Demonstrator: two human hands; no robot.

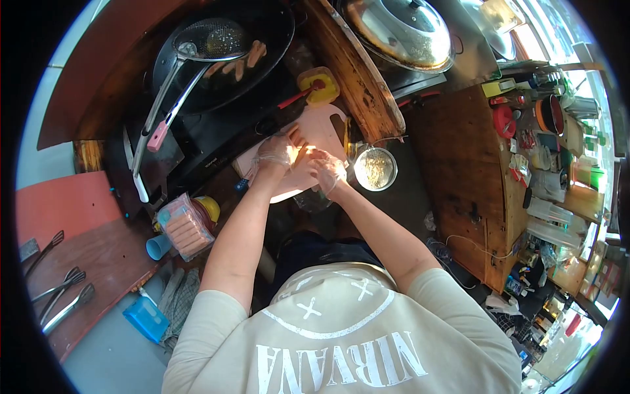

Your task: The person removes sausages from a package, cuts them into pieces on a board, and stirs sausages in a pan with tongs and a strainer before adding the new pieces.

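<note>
Beyond the cream T-shirt (pixel 341 328), gloved left hand (pixel 279 152) and right hand (pixel 328 169) pinch an orange morsel (pixel 305 154) mid cutting board (pixel 321 128), apparently sausage prep; steady grip needed next

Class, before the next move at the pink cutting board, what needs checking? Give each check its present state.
1. Gloves on left hand and right hand: ok.
2. Both hands over the cutting board: ok.
3. What the hands grip: cannot tell, too blurred.
4. The metal bowl stands upright beside the board: ok.
5. The skimmer rests in the wok with sausages: ok.
</note>
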